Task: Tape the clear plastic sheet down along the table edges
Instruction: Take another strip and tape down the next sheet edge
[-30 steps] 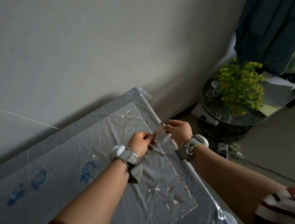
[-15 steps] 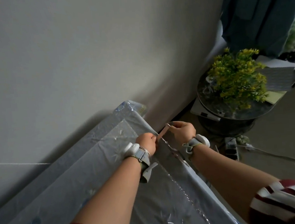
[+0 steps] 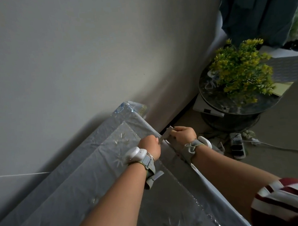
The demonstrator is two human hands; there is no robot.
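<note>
While both hands pinch tape [image 3: 166,134] at the table edge [image 3: 183,161], open floor [image 3: 282,137] lies beyond.

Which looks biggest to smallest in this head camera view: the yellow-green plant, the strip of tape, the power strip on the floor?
1. yellow-green plant, easily the largest.
2. power strip, lying far off on the floor.
3. strip of tape, a short piece stretched between the left hand and right hand.

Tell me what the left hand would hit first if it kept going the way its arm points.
Probably the strip of tape held between the left hand and right hand; past it, the floor by the wall, though depth is unclear.
</note>
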